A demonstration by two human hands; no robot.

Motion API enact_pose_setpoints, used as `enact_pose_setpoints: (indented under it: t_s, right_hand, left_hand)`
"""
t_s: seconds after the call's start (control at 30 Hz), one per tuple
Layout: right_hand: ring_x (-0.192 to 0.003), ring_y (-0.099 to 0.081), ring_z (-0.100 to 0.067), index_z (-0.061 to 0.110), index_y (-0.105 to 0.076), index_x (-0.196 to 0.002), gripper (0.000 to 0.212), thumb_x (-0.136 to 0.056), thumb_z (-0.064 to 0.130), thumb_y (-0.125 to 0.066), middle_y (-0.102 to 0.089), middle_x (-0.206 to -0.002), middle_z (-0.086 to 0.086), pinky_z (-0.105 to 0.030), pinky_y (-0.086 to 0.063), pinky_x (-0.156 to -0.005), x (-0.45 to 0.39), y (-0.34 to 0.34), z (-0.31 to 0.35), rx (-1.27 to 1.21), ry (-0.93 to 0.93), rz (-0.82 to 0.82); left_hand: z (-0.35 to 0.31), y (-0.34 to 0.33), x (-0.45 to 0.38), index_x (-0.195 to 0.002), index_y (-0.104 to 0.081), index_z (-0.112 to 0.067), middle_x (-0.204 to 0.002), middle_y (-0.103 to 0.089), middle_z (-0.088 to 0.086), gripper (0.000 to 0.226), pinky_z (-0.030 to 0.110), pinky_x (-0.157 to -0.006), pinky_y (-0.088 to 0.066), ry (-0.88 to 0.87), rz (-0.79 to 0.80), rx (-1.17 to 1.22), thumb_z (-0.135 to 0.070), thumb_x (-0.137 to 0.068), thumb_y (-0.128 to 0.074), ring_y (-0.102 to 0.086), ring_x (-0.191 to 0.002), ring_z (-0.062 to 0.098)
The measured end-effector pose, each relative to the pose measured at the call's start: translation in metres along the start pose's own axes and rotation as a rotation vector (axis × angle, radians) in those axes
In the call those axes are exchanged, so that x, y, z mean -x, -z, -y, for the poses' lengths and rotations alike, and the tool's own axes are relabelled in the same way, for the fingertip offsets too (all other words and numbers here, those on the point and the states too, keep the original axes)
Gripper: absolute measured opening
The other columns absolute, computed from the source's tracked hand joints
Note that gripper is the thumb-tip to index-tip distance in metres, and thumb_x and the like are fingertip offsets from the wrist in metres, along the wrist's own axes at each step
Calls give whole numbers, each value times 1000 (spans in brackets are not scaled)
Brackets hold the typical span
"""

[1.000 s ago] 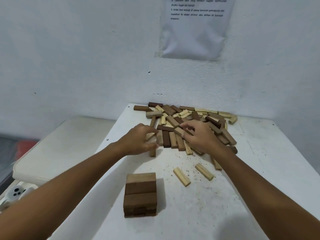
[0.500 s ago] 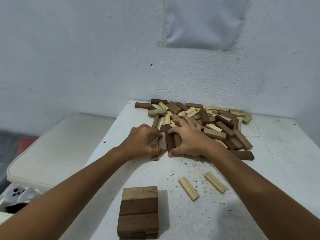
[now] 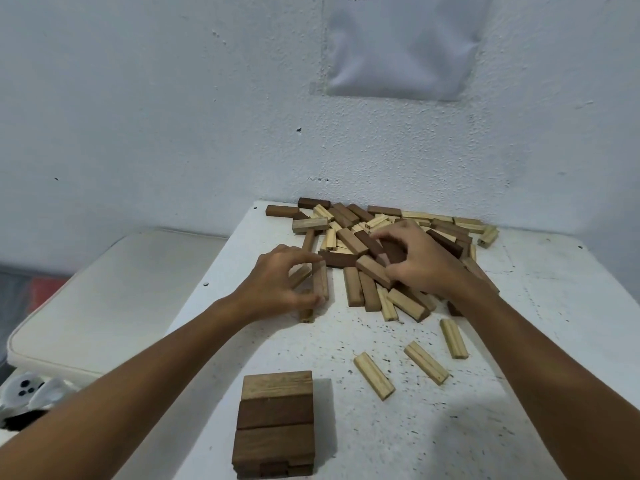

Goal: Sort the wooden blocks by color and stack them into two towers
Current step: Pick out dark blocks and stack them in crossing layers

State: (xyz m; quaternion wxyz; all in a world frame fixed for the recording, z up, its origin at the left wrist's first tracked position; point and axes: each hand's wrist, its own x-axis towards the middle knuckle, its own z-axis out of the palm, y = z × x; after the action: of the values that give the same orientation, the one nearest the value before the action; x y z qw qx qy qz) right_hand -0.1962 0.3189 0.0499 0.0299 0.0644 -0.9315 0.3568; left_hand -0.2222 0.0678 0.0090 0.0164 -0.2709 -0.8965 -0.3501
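1. Palms hidden; the brown tower [image 3: 275,424] base is cut off by the frame edge.
2. A brown block [image 3: 320,281], long axis pointing away, is pinched by the left hand [image 3: 277,289] at the pile [image 3: 381,237] edge.
3. A dark block [image 3: 393,252] in the pile is gripped by the curled right hand [image 3: 420,263].
4. Three light blocks [image 3: 425,362] lie loose on the white table [image 3: 450,427].

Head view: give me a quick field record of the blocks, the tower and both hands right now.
tower: one brown stack near the front edge of the table, top layer of three blocks side by side
pile: mixed brown and pale blocks at the far end by the wall
loose pale blocks: three lying apart, right of the tower
left hand: pinches a brown block at the pile's left edge
right hand: fingers curled round a dark block in the pile
second tower: not started
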Motion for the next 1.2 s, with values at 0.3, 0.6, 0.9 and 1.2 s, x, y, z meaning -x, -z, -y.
enact_pose_setpoints:
  t_s: [0.3, 0.6, 0.9, 1.2]
  right_hand:
    - [-97, -56, -22, 8, -65, -115, 30, -92, 26, -63, -32, -128, -5, -37, -49, -87, -5, -23, 3, 407, -42, 69]
    - [-87, -60, -32, 0, -65, -88, 12, -92, 10, -59, -47, -119, -15, -41, -53, -76, 2, -50, 18, 483, 20, -175]
    - [-62, -57, -12, 14, -75, -82, 11, -86, 7, -67, -71, -80, -9, -25, -49, -54, 76, -4, 55, -263, -128, -223]
    - [-89, -68, -22, 18, -72, -77, 17, -82, 2, -72, -73, -91, -7, -34, -55, -82, 190, 1, 46, -611, -386, -242]
  left_hand:
    - [2, 1, 3, -124, -62, -24, -112, -57, -16, 69, 15, -88, -39, -14, -6, 26, -42, -60, -81, -51, -110, 6]
    - [-16, 24, 9, -123, -63, -18, -114, -61, -10, 70, 3, -79, -36, -24, -7, -21, -44, -59, -78, -55, -102, 4]
    - [-77, 52, 38, -117, -66, -18, -110, -64, -7, 62, 22, -69, -52, -125, 19, -17, -41, -63, -85, -58, -92, 0]
    - [-147, 1, 101, -115, -67, -18, -109, -63, -8, 52, 20, -65, -50, -153, 199, 21, -31, -69, -87, -62, -85, 6]
